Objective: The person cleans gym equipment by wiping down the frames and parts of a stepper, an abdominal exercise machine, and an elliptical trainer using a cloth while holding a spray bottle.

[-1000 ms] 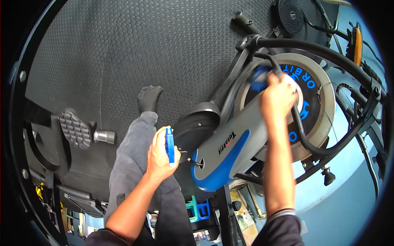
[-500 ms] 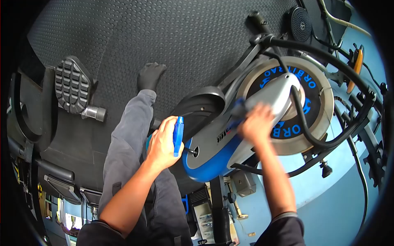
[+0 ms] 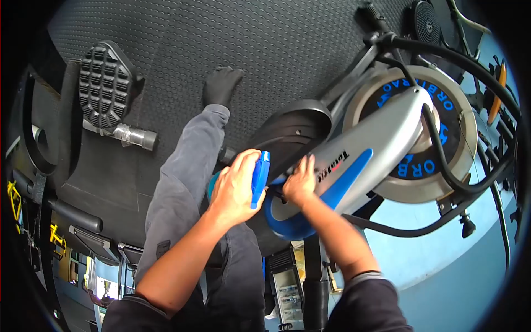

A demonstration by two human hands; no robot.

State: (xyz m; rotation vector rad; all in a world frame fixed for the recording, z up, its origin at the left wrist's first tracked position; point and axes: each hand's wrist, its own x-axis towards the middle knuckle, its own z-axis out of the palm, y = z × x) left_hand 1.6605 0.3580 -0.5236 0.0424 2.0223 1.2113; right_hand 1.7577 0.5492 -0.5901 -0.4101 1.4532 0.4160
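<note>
My left hand (image 3: 238, 185) is closed around a spray bottle with a blue trigger head (image 3: 260, 180); a bit of its teal body shows behind the fingers. My right hand (image 3: 300, 181) presses on the silver and blue side cover (image 3: 365, 141) of an elliptical trainer, near its rounded lower end. A small edge of blue cloth (image 3: 277, 180) peeks out beside the right fingers, and the rest is hidden under the hand. Just above that hand lies the trainer's black foot pedal (image 3: 293, 130).
The trainer's flywheel (image 3: 464, 124) and curved black bars (image 3: 456, 74) are at the right. A second ridged pedal (image 3: 105, 83) stands at the left. Below me, my sock-covered foot (image 3: 221, 84) rests on the black textured mat (image 3: 166, 39).
My right hand has swept from the upper part of the side cover down to its lower end, taking the cloth along. The left hand keeps its hold on the spray bottle. The view has shifted slightly.
</note>
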